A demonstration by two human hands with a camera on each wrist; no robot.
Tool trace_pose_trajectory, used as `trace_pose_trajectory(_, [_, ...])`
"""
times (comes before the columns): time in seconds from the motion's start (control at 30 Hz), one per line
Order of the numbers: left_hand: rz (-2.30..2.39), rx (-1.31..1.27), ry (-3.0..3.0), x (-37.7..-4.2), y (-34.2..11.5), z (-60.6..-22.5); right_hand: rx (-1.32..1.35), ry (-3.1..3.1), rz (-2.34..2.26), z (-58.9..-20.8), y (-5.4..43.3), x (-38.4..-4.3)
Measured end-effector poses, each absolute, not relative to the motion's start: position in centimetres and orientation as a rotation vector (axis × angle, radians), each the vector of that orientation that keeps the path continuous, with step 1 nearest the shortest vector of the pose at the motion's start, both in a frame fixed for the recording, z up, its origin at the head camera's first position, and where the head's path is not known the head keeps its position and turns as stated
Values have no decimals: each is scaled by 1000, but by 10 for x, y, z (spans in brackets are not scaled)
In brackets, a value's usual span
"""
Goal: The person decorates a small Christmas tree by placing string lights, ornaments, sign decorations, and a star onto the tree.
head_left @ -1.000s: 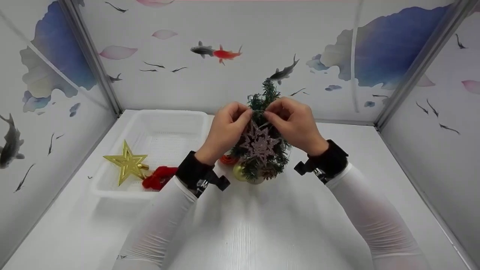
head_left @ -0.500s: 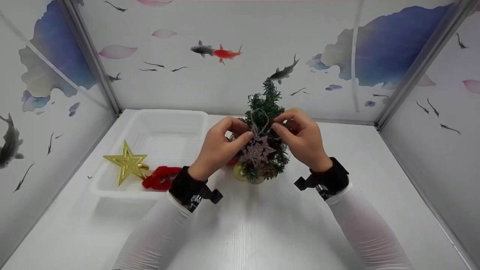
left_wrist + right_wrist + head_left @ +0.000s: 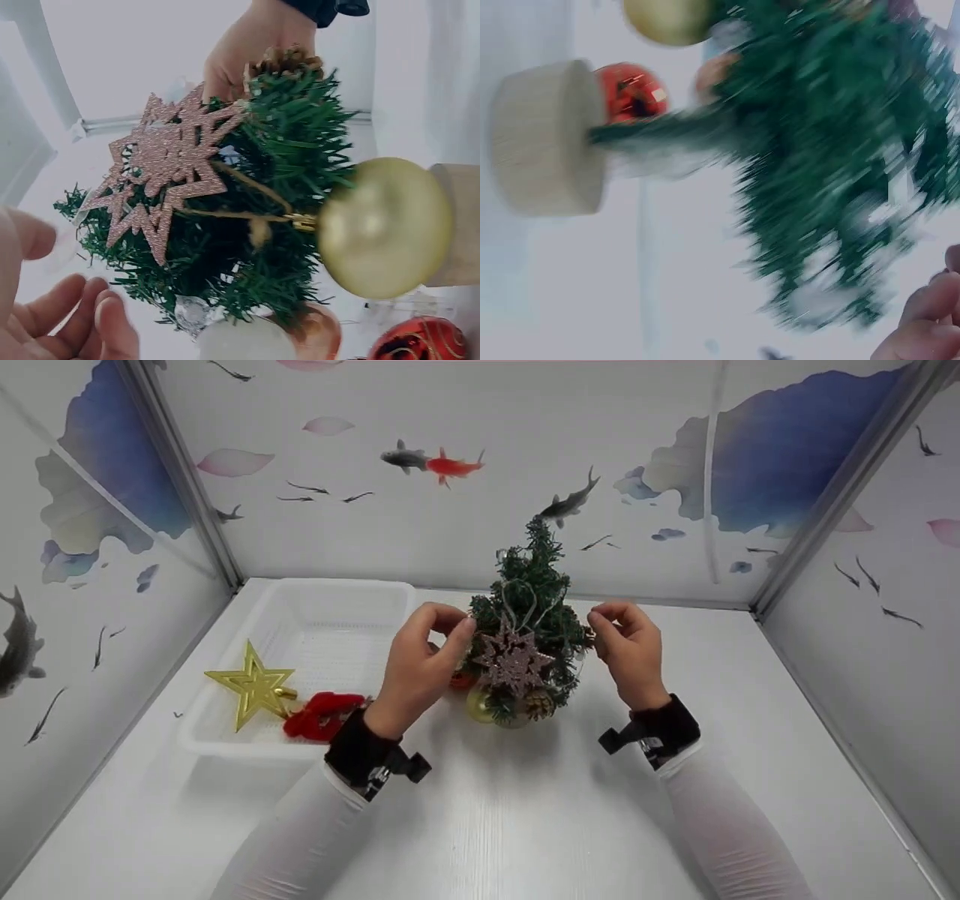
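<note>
Both loosely curled, holding nothing: my left hand (image 3: 418, 664), right hand (image 3: 634, 654). Best avoid snagging cord (image 3: 535, 600) above glittery star (image 3: 514, 661).

Bristly artificial tree (image 3: 541, 566): dark green; round wooden-looking base (image 3: 459, 225) pale beige. Cut-out glitter star ornament (image 3: 514, 660): dusty pink, sparkly all over. Satin round ball (image 3: 386, 227): yellow-gold. Shiny round ball (image 3: 420, 345): red with gold swirl lines. Smaller ball (image 3: 319, 335): coppery orange. Pinecone (image 3: 283, 64): brown. Five-pointed star (image 3: 251, 688): gold, nested star outline. Fuzzy ornament (image 3: 321, 716): red. Plastic tray (image 3: 247, 748): translucent white. Tabletop (image 3: 487, 825): white, faint streaky grain. Back wall panel (image 3: 337, 540): white, printed with red koi (image 3: 454, 467), dark grey koi (image 3: 405, 458), pale pink petals (image 3: 236, 463), blue-and-grey leaf shapes (image 3: 772, 457). Side panels (image 3: 112, 690): similar prints. Posts (image 3: 181, 476): metallic grey. Wristbands (image 3: 679, 727): black. Sleeves (image 3: 300, 840): white.
</note>
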State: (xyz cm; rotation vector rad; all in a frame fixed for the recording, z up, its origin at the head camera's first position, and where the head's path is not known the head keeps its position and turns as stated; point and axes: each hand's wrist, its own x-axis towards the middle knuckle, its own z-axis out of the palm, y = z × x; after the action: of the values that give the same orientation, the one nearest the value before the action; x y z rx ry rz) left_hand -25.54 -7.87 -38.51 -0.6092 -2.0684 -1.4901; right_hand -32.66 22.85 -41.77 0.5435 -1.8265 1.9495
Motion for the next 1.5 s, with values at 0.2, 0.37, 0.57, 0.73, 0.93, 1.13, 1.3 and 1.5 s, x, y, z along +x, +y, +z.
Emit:
trace_pose_trajectory(0.2, [-1690,-578,-2227,-233,-84,-392,270,-1869,2099,-449,235,-347])
trace_pose_trajectory(0.37, [-1723,-732,-2629,-219,-87,-396,120,-2050,2150,-470,237,-356])
trace_pose_trajectory(0.57, [-1576,-893,-2875,-215,-81,-417,100,-2308,2071,-488,229,-357])
trace_pose_trajectory(0.73, [-1335,-870,-2948,-217,-66,-439,221,-2419,1993,-497,221,-352])
trace_pose_trajectory(0.93, [-1368,-788,-2938,-218,-53,-461,324,-2508,1941,-500,215,-346])
trace_pose_trajectory(1.13, [-1399,-700,-2912,-220,-46,-477,570,-2636,1658,-501,213,-342])
trace_pose_trajectory(1.3, [-1389,-643,-2910,-222,-43,-487,713,-2715,1316,-505,218,-341])
trace_pose_trajectory(1.5, [-1366,-678,-2887,-222,-41,-493,801,-2696,1297,-506,219,-343])
